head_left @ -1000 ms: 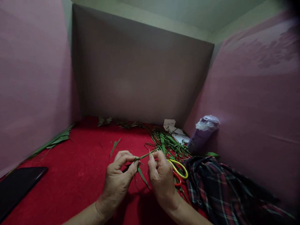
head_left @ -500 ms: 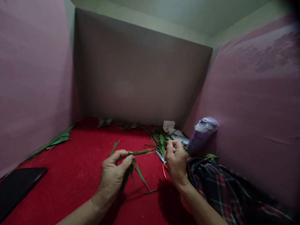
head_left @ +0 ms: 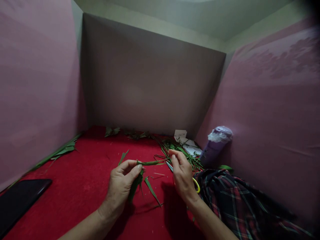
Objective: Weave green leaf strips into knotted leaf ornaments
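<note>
My left hand [head_left: 122, 186] pinches a folded green leaf strip [head_left: 150, 163] between thumb and forefinger; the strip points right and more leaf hangs below the hand. My right hand [head_left: 182, 175] is raised beside it with the fingers pressed together at the tips, close to the strip's free end; whether it holds a thin sliver I cannot make out. Yellow-handled scissors [head_left: 196, 185] lie on the red cloth [head_left: 82, 186] just under and right of that hand, mostly hidden by it.
A heap of cut green leaves [head_left: 180, 150] lies behind the hands, with white paper scraps [head_left: 183, 136] beyond. A purple wrapped roll [head_left: 215, 143] leans on the right wall. Plaid fabric [head_left: 237, 200] covers the right foreground. A black tablet [head_left: 20, 200] lies far left; long leaves [head_left: 60, 151] along the left wall.
My right hand left the strip, reached right toward the leaf heap, then came back a little toward the strip's end. The left hand keeps its pinch on the strip.
</note>
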`<state>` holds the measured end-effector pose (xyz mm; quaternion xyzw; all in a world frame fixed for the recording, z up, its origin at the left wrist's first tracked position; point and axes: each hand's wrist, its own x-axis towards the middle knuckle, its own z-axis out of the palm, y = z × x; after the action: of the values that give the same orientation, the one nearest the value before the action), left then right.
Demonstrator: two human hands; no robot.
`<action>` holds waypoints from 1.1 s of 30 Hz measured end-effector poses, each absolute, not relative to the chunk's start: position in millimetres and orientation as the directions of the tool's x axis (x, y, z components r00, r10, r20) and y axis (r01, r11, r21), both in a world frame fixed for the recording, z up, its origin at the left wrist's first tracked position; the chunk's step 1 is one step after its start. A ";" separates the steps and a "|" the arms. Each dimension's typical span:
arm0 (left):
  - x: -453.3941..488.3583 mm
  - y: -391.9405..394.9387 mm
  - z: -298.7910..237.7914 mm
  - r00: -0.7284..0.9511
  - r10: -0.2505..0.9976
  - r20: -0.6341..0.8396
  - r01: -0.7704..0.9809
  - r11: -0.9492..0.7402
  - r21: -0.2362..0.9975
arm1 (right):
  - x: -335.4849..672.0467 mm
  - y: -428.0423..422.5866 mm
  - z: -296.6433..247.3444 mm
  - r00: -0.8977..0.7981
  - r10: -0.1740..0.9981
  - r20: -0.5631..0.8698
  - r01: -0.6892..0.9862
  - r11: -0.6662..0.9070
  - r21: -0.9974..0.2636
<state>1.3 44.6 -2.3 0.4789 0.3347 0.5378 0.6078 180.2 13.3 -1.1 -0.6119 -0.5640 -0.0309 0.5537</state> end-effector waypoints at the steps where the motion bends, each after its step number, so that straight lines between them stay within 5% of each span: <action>1: 1.0 44.1 -2.7 0.180 0.967 0.178 -0.288 -0.121 0.950 | 180.2 10.9 2.0 0.377 0.624 0.685 0.719 0.270 -0.641; 5: 0.6 40.9 -3.6 0.151 0.871 0.467 -0.114 -0.454 0.884 | 172.1 -3.8 14.0 0.172 0.561 0.810 0.755 0.453 -0.474; 9: 1.6 39.7 -5.0 0.212 0.838 0.503 -0.089 -0.496 0.864 | 159.4 -12.7 18.2 -0.059 0.634 0.771 0.810 0.482 -0.334; 20: 1.6 39.1 -4.2 0.299 0.856 0.422 0.002 -0.442 0.897 | 154.4 -8.2 12.4 -0.145 0.655 0.741 0.796 0.522 -0.306; 33: 4.9 34.1 1.4 0.418 0.905 0.076 -0.039 -0.065 0.997 | 159.0 -8.4 15.3 -0.127 0.697 0.705 0.795 0.496 -0.348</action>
<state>4.9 34.1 1.4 0.6073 0.3564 0.4047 0.5834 159.0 -8.4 15.3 -0.4986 -0.7485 -0.0565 0.4334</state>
